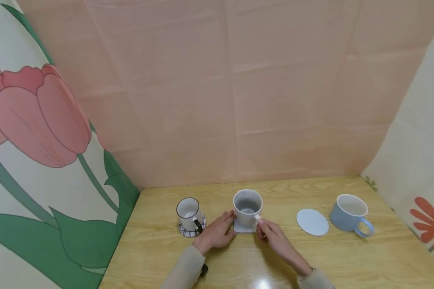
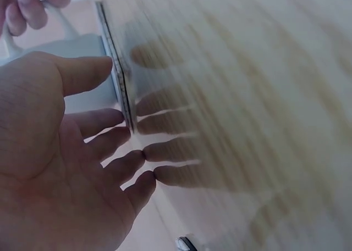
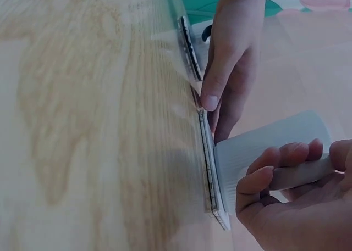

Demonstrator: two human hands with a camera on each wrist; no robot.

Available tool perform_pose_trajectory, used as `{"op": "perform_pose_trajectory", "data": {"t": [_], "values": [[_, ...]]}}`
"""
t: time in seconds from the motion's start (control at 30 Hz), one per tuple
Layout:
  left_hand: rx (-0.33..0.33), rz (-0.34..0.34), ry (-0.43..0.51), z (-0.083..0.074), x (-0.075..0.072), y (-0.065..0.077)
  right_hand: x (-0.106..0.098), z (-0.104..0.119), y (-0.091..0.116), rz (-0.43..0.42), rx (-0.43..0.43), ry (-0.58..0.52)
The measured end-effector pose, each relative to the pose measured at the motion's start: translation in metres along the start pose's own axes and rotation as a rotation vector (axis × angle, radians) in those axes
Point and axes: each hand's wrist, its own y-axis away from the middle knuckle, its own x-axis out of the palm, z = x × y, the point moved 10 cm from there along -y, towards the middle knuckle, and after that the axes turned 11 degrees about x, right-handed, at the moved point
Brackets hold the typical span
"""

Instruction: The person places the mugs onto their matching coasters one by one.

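Observation:
In the middle of the table a white mug (image 1: pixel 247 204) stands upright on a square white coaster (image 1: pixel 243 228). My right hand (image 1: pixel 275 237) grips the mug's handle (image 3: pixel 301 174), its fingers curled around it in the right wrist view. On the mug's left side my left hand (image 1: pixel 218 232) lies low over the tabletop with fingers extended. Its thumb and fingertips are at the coaster's edge and the table surface, as the left wrist view shows. The far side of the coaster is hidden beneath the mug.
To the left, a white mug with a black rim and handle (image 1: pixel 189 210) stands on a round checked coaster (image 1: pixel 185 232). A round white coaster (image 1: pixel 312 222) lies to the right, beside a light blue mug (image 1: pixel 341 218). A small black object (image 1: pixel 204 269) sits by the left sleeve.

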Motion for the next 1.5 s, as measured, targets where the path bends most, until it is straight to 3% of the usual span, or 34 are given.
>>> {"op": "perform_pose_trajectory", "data": {"t": [0.17,0.4,0.57,0.83,1.13,1.5], "values": [[-0.015,0.006,0.001,0.001,-0.002,0.002,-0.003,0.001,-0.001,-0.003,0.037,0.045],[-0.002,0.006,0.005,-0.003,-0.006,0.007,-0.010,0.007,0.003,0.041,-0.032,0.091],[-0.008,0.010,-0.004,-0.003,-0.007,0.013,-0.017,0.009,0.011,0.058,-0.034,0.104],[0.035,-0.017,-0.043,-0.012,-0.017,0.016,-0.034,0.014,0.022,-0.005,-0.026,0.169],[0.047,-0.066,-0.014,-0.017,-0.029,0.018,-0.046,0.018,0.027,-0.050,-0.009,0.187],[0.017,-0.117,-0.069,-0.019,-0.038,0.020,-0.063,0.028,0.034,-0.120,-0.091,0.229]]}}
